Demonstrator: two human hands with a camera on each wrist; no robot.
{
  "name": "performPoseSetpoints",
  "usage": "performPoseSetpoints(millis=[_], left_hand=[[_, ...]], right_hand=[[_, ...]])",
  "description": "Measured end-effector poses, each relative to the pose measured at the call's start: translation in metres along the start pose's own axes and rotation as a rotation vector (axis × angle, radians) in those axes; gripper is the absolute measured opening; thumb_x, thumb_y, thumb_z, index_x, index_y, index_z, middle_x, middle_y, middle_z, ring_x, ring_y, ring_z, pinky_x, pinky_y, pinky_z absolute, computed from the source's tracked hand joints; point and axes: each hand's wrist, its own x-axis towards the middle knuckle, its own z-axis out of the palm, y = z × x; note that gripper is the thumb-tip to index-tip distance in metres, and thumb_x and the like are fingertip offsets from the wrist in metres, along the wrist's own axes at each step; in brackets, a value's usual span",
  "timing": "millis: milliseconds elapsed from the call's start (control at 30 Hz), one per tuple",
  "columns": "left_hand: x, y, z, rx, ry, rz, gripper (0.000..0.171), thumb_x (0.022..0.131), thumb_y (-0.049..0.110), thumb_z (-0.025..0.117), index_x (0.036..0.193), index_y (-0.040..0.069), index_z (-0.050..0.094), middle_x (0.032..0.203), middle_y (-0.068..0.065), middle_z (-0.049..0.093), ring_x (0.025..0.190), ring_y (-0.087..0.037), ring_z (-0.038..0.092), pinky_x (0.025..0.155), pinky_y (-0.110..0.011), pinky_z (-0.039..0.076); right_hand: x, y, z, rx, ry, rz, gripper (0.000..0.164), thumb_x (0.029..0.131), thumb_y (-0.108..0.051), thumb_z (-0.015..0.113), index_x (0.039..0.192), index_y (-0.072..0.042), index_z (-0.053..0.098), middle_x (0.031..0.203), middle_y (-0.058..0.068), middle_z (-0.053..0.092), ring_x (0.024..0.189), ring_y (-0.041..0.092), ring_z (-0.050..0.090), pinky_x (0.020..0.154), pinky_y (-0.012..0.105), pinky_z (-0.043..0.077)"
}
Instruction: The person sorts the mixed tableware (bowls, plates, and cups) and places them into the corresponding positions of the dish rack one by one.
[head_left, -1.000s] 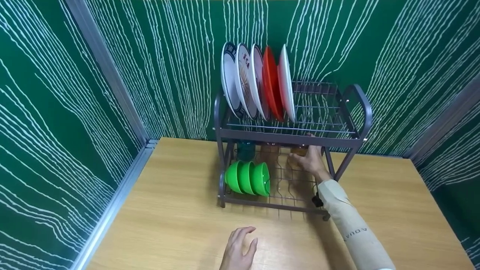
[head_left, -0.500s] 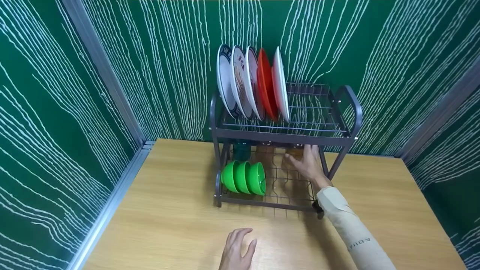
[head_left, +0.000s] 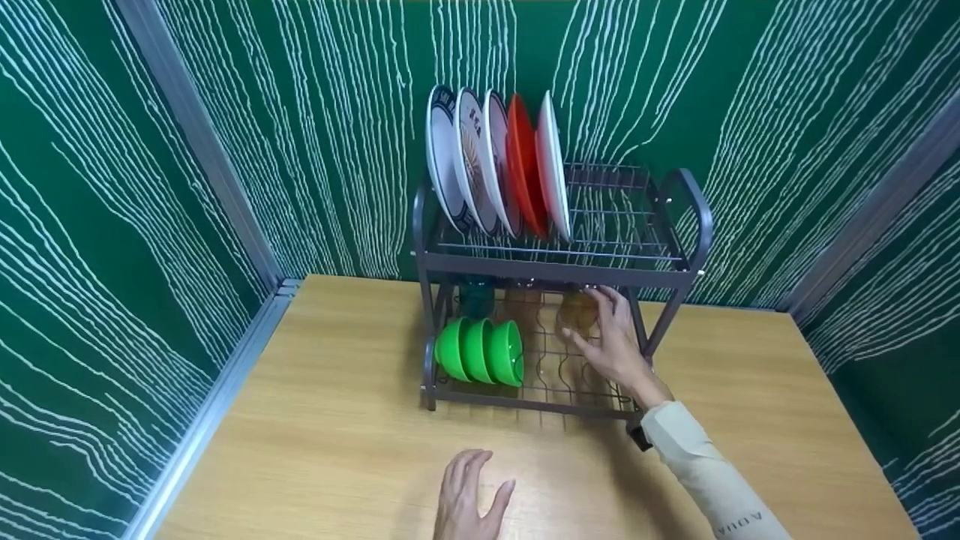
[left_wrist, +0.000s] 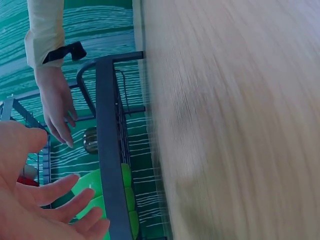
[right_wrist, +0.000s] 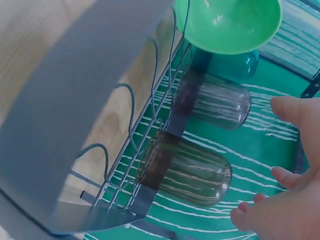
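Note:
My right hand reaches into the lower tier of a dark two-tier dish rack, fingers spread. Its thumb and fingers are close by an upturned amber glass; in the right wrist view a gap shows between them. Beside that glass stand a brownish clear glass and a teal glass. Several green bowls lean in a row at the lower tier's left front. My left hand is held over the table before the rack, fingers relaxed and thumb apart, with nothing in it.
On the upper tier several plates stand on edge, among them a red plate and a white plate at the row's right end. The wooden table meets green walls with white lines behind the rack.
My right hand has drawn back a little from the amber glass, which now shows more fully. My left hand's thumb and fingers have spread slightly. The head view has shifted a little.

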Motion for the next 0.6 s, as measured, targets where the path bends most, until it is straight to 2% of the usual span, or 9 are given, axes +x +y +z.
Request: performPoseSetpoints(millis=[133, 300, 467, 600], left_hand=[[0.0, 0.002, -0.001, 0.059, 0.018, 0.017, 0.049, 0.085, 0.04, 0.069, 0.12, 0.008, 0.058, 0.118, -0.003, 0.055, 0.114, -0.026, 0.05, 0.093, -0.047, 0.044], [-0.003, 0.001, -0.001, 0.147, 0.061, 0.043, 0.055, 0.083, 0.047, 0.068, 0.121, 0.008, 0.057, 0.119, -0.004, 0.055, 0.116, -0.029, 0.05, 0.096, -0.045, 0.041], [-0.005, -0.001, -0.005, 0.208, 0.055, 0.018, 0.066, 0.081, 0.052, 0.067, 0.128, 0.007, 0.052, 0.126, -0.009, 0.052, 0.122, -0.035, 0.044, 0.101, -0.045, 0.033], [-0.002, -0.003, -0.009, 0.243, 0.027, -0.012, 0.073, 0.08, 0.052, 0.067, 0.134, 0.006, 0.047, 0.133, -0.013, 0.048, 0.127, -0.038, 0.038, 0.104, -0.048, 0.029]], right_hand=[[-0.014, -0.006, -0.003, 0.006, -0.019, -0.024, 0.072, 0.085, -0.025, 0.073, 0.143, -0.013, 0.032, 0.147, 0.018, 0.019, 0.134, 0.034, 0.025, 0.104, 0.059, 0.032], [-0.032, -0.011, -0.004, 0.016, -0.04, -0.085, 0.072, 0.085, -0.024, 0.072, 0.144, -0.013, 0.032, 0.147, 0.018, 0.019, 0.134, 0.036, 0.027, 0.102, 0.059, 0.035], [-0.053, -0.016, -0.007, 0.021, -0.062, -0.083, 0.073, 0.087, -0.03, 0.07, 0.145, -0.011, 0.031, 0.149, 0.014, 0.019, 0.135, 0.035, 0.025, 0.103, 0.061, 0.033], [-0.067, -0.021, -0.01, 0.04, -0.086, -0.055, 0.075, 0.088, -0.032, 0.068, 0.148, -0.014, 0.026, 0.151, 0.012, 0.017, 0.137, 0.034, 0.022, 0.102, 0.064, 0.031]])
